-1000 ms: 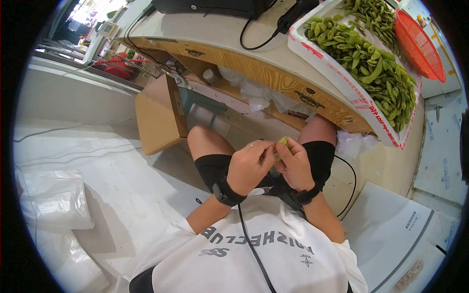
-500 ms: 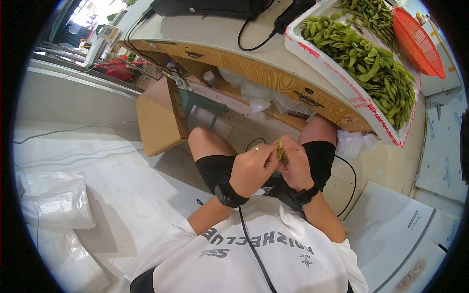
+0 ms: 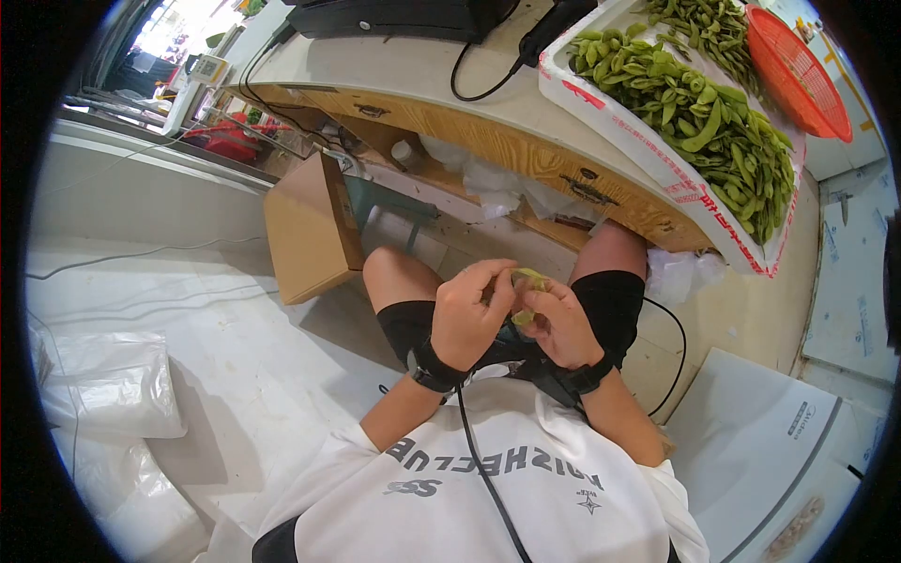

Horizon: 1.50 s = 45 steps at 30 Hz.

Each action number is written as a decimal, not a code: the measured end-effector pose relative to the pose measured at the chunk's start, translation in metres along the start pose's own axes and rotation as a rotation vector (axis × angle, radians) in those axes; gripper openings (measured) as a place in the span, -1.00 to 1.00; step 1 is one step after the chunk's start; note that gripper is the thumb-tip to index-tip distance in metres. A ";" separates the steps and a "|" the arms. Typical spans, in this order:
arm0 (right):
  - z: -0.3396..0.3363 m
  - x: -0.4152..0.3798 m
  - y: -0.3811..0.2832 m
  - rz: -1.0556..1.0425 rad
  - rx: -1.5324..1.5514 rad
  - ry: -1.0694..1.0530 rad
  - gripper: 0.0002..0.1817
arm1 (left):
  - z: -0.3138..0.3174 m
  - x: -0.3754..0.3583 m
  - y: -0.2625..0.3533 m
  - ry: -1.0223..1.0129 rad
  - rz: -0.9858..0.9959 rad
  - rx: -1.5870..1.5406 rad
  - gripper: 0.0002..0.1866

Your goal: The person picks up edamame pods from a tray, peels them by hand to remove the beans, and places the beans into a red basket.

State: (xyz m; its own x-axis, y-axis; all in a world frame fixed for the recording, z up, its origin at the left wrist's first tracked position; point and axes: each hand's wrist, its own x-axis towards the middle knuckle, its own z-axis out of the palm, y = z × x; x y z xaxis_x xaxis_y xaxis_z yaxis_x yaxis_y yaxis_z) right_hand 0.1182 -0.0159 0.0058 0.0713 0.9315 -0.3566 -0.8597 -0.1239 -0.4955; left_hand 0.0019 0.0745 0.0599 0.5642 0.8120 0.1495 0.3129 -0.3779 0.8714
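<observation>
Over my lap, a green soybean pod (image 3: 531, 275) is stretched between the fingertips of both hands. My left hand (image 3: 471, 314) is closed, pinching the pod's near end with thumb and forefinger. Closed as well, my right hand (image 3: 560, 327) grips the other side. Another pale green piece (image 3: 522, 318) shows lower down at the right fingers, partly covered by them. Up on the counter, a white foam box (image 3: 648, 155) with red print holds a heap of green pods (image 3: 694, 117), well away from both hands.
An orange plastic basket (image 3: 798, 75) leans at the foam box's far right. The wooden counter (image 3: 450, 122) with drawers runs ahead of my knees. A cardboard box (image 3: 310, 230) stands by my left knee, plastic-wrapped packs (image 3: 113, 385) lie left, and a white appliance (image 3: 751, 450) is right.
My hands have drawn slightly apart, the left shifting left. More of the pod shows between them, and a second pale green piece has come into sight at the right fingers.
</observation>
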 end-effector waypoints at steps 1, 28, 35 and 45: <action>0.003 -0.001 -0.003 0.027 -0.001 0.006 -0.92 | 0.000 -0.001 0.000 -0.001 -0.005 0.002 -0.84; 0.018 -0.020 -0.050 -0.162 -0.330 0.102 -0.82 | -0.017 0.005 -0.001 0.036 -0.234 -0.433 -0.82; 0.040 -0.019 -0.067 -0.499 -0.835 0.194 -0.89 | -0.023 0.001 0.009 -0.076 -0.243 -0.429 -0.80; 0.072 -0.020 -0.092 -0.491 -1.117 0.147 -0.89 | -0.035 0.001 0.002 -0.137 -0.246 -0.653 -0.76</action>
State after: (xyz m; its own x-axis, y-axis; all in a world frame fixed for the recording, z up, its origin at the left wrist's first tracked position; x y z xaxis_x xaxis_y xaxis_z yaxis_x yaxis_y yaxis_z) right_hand 0.1595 0.0013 0.1162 0.3836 0.9234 0.0087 0.1749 -0.0634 -0.9825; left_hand -0.0232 0.0898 0.0783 0.6404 0.7601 -0.1103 -0.0538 0.1876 0.9808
